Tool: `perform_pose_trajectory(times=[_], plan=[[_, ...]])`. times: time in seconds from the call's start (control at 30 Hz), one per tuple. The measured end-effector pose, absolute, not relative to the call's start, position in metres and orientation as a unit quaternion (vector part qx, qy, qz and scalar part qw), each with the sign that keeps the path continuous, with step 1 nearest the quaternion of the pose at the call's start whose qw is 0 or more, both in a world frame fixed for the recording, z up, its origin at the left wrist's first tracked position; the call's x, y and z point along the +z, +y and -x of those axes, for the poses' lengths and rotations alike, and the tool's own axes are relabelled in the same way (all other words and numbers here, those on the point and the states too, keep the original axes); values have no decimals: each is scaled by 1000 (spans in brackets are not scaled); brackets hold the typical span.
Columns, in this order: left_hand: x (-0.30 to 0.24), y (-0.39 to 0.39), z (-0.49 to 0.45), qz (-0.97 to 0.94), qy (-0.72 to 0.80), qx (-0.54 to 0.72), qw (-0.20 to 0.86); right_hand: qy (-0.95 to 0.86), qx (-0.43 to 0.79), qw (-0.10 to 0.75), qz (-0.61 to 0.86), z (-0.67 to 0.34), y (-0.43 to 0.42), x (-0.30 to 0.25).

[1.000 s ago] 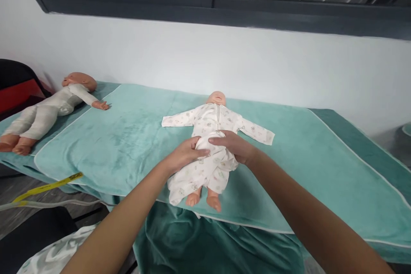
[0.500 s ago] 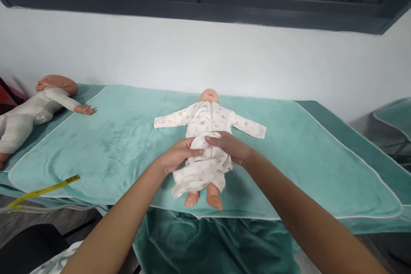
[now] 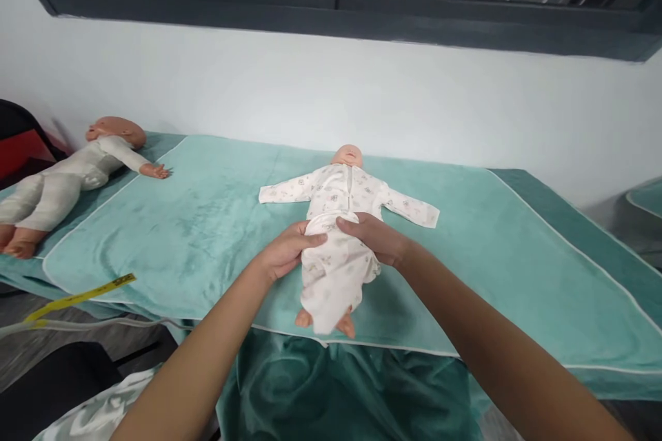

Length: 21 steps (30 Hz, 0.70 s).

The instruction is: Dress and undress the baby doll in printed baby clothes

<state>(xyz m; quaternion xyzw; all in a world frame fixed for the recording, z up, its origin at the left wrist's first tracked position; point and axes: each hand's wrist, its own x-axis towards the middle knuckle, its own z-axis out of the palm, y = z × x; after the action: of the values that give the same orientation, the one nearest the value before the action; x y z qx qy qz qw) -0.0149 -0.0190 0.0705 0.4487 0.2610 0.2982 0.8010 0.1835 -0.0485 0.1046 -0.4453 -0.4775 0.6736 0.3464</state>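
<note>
A baby doll (image 3: 347,155) lies on its back, its arms spread in a white printed baby top (image 3: 336,187). Over its lower body hang matching printed baby pants (image 3: 331,269), with their rounded waistband uppermost and a loose end reaching down between the doll's feet (image 3: 304,318). My left hand (image 3: 289,248) pinches the left side of the waistband, thumb on top. On the other side my right hand (image 3: 377,238) grips the same band between thumb and fingers. The cloth covers the doll's legs; only parts of the feet show.
A teal blanket (image 3: 207,220) covers the table. Another doll (image 3: 67,176) in a white suit lies at far left. A yellow tape strip (image 3: 83,298) and a pale cable (image 3: 103,322) are near the front left edge. Behind stands a white wall (image 3: 258,83) under a dark window frame (image 3: 207,10).
The baby pants, bunched half a second ago, now hang longer and straighter, covering more of the doll's feet. Both hands keep their hold. The camera view has shifted slightly left.
</note>
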Motion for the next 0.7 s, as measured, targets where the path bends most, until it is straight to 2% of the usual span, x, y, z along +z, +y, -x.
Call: perform_pose_trajectory(times=[0.17, 0.37, 0.53, 0.7], plan=[[63, -27, 13, -413, 279, 386, 776, -604, 658, 173, 415, -180, -51, 112], [76, -75, 13, -366, 378, 439, 728, -686, 550, 184, 440, -180, -50, 106], [75, -149, 16, -286, 491, 469, 676, -771, 438, 87, 455, -174, -50, 99], [37, -196, 22, -236, 563, 488, 624, -822, 357, 22, 443, -157, -49, 95]])
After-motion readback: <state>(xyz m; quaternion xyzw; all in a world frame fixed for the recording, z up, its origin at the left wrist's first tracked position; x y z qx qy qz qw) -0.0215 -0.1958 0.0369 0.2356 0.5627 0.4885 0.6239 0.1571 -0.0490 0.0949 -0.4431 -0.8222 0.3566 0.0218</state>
